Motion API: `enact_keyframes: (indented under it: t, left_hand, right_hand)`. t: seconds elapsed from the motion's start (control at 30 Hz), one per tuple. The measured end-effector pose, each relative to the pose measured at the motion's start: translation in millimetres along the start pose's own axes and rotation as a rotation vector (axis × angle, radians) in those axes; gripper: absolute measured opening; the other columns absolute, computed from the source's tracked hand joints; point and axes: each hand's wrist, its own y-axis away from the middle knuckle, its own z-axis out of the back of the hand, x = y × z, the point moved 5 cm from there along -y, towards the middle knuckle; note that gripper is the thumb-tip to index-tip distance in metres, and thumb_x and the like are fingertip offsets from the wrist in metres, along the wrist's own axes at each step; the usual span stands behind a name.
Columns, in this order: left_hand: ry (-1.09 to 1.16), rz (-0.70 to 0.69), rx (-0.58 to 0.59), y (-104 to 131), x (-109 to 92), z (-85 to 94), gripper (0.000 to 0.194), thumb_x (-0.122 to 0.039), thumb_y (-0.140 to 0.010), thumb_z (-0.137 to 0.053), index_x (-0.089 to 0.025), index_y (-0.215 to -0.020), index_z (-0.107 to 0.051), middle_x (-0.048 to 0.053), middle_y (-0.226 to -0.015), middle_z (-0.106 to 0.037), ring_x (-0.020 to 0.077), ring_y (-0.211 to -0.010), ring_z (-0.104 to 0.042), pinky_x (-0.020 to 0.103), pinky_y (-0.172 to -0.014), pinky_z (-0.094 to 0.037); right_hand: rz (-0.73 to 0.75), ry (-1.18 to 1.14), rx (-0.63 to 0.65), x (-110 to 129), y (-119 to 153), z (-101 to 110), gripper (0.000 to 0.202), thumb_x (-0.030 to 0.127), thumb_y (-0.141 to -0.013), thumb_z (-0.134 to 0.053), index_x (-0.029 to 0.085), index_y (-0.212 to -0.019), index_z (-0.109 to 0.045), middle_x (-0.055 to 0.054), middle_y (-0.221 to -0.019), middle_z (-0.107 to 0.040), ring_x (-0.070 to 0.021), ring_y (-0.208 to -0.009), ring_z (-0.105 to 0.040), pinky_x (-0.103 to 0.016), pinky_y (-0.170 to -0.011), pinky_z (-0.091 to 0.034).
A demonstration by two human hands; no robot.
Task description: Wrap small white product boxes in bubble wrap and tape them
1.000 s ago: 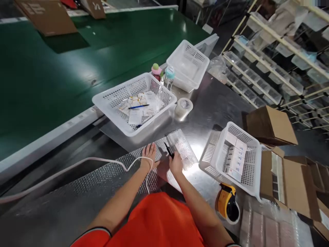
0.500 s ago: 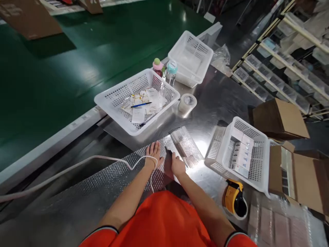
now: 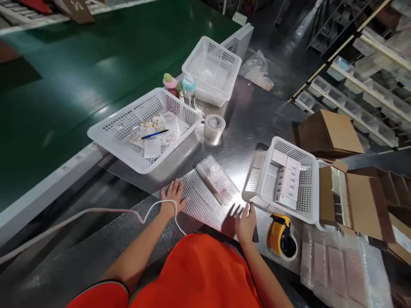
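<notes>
My left hand (image 3: 172, 199) lies flat with its fingers spread on a long sheet of bubble wrap (image 3: 195, 194), and a white cable (image 3: 146, 212) crosses over it. My right hand (image 3: 246, 223) is closed around a dark, thin tool (image 3: 256, 235) at the right of the sheet, beside the white basket of small boxes. Part of the tool is hidden by the hand, so its kind cannot be told. Just beyond the sheet's edge, a bubble-wrapped bundle (image 3: 216, 179) rests on the metal table (image 3: 247, 124).
A white basket (image 3: 144, 167) holds papers and a blue pen. Two bottles (image 3: 189, 92), a tape roll (image 3: 214, 129) and stacked baskets (image 3: 212, 70) stand behind. Rightward are a basket of small boxes (image 3: 289, 179), a yellow tape dispenser (image 3: 279, 237), cartons (image 3: 330, 132) and wrapped packs (image 3: 334, 265).
My right hand has moved right, off the bubble wrap, with the dark tool. My left hand stays flat on the sheet. The view has shifted, with most objects further left.
</notes>
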Motion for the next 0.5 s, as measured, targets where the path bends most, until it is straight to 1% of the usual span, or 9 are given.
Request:
enact_keyframes:
  t: [0.03, 0.07, 0.1, 0.13, 0.2, 0.27, 0.33, 0.4, 0.5]
  left_hand:
    - [-0.016, -0.002, -0.013, 1.4, 1.4, 2.2, 0.075, -0.050, -0.094, -0.048, -0.017, -0.161, -0.034, 0.018, -0.171, -0.021, 0.0416, -0.157, -0.020, 0.066, -0.122, -0.018]
    - [-0.030, -0.004, -0.020, 2.7, 3.7, 4.0, 0.074, -0.050, -0.095, -0.048, -0.018, -0.160, -0.035, 0.018, -0.171, -0.022, 0.0427, -0.156, -0.021, 0.066, -0.121, -0.019]
    - [-0.041, -0.003, -0.017, 4.3, 7.2, 5.2, 0.073, -0.050, -0.095, -0.049, -0.020, -0.160, -0.036, 0.017, -0.171, -0.023, 0.0432, -0.156, -0.022, 0.067, -0.121, -0.020]
    - [-0.048, -0.001, -0.004, 6.8, 12.3, 5.8, 0.072, -0.050, -0.094, -0.050, -0.022, -0.160, -0.037, 0.016, -0.170, -0.024, 0.0429, -0.156, -0.023, 0.067, -0.121, -0.021]
    - [-0.048, -0.009, 0.033, 16.3, 25.5, 5.5, 0.070, -0.051, -0.094, -0.050, -0.027, -0.159, -0.037, 0.012, -0.170, -0.026, 0.0419, -0.155, -0.024, 0.068, -0.121, -0.022]
    - [-0.061, 0.002, 0.021, 32.3, 41.4, 6.6, 0.068, -0.053, -0.095, -0.049, -0.031, -0.158, -0.040, 0.010, -0.170, -0.029, 0.0438, -0.155, -0.024, 0.073, -0.119, -0.021]
    - [-0.092, 0.010, -0.025, 50.3, 53.0, 9.8, 0.064, -0.051, -0.096, -0.047, -0.031, -0.156, -0.044, 0.011, -0.169, -0.032, 0.0459, -0.154, -0.024, 0.076, -0.119, -0.018]
    - [-0.128, 0.042, -0.068, 63.4, 58.2, 15.3, 0.060, -0.048, -0.097, -0.044, -0.030, -0.154, -0.048, 0.012, -0.167, -0.035, 0.0457, -0.154, -0.024, 0.077, -0.119, -0.017]
    - [-0.190, 0.103, -0.070, 69.9, 63.5, 27.1, 0.056, -0.044, -0.098, -0.040, -0.034, -0.152, -0.050, 0.008, -0.167, -0.036, 0.0437, -0.155, -0.025, 0.077, -0.119, -0.017]
  right_hand:
    - [0.132, -0.037, -0.021, 26.6, -17.7, 6.1, 0.058, 0.028, -0.100, -0.043, 0.013, -0.156, -0.042, -0.026, -0.157, -0.041, -0.0396, -0.147, -0.037, -0.060, -0.113, -0.036]
    - [0.263, -0.058, -0.011, 51.1, -35.3, 11.7, 0.059, 0.030, -0.101, -0.044, 0.019, -0.158, -0.040, -0.021, -0.162, -0.036, -0.0384, -0.151, -0.030, -0.060, -0.117, -0.031]
    - [0.372, -0.056, 0.028, 71.8, -52.7, 15.7, 0.059, 0.031, -0.102, -0.045, 0.026, -0.160, -0.037, -0.016, -0.168, -0.028, -0.0380, -0.154, -0.023, -0.062, -0.119, -0.026]
    - [0.445, -0.035, 0.091, 87.6, -69.6, 17.7, 0.060, 0.034, -0.102, -0.046, 0.032, -0.161, -0.034, -0.011, -0.171, -0.021, -0.0386, -0.156, -0.017, -0.064, -0.120, -0.022]
    - [0.527, 0.021, 0.237, 106.2, -97.7, 16.6, 0.061, 0.041, -0.103, -0.045, 0.040, -0.162, -0.028, -0.004, -0.174, -0.010, -0.0404, -0.157, -0.011, -0.069, -0.117, -0.022]
    - [0.555, 0.055, 0.331, 111.7, -114.6, 12.3, 0.061, 0.047, -0.104, -0.042, 0.044, -0.162, -0.023, -0.002, -0.174, -0.004, -0.0406, -0.157, -0.010, -0.069, -0.114, -0.027]
    - [0.563, 0.059, 0.349, 110.5, -121.0, 8.7, 0.061, 0.049, -0.105, -0.039, 0.044, -0.163, -0.019, -0.002, -0.174, -0.001, -0.0394, -0.157, -0.011, -0.067, -0.114, -0.030]
    - [0.562, 0.062, 0.347, 107.1, -121.0, 6.7, 0.061, 0.050, -0.105, -0.039, 0.044, -0.163, -0.019, -0.001, -0.174, 0.001, -0.0387, -0.157, -0.013, -0.063, -0.112, -0.034]
    - [0.583, 0.072, 0.366, 103.7, -118.7, 7.6, 0.061, 0.052, -0.105, -0.040, 0.045, -0.162, -0.019, 0.000, -0.174, 0.001, -0.0381, -0.157, -0.017, -0.059, -0.109, -0.040]
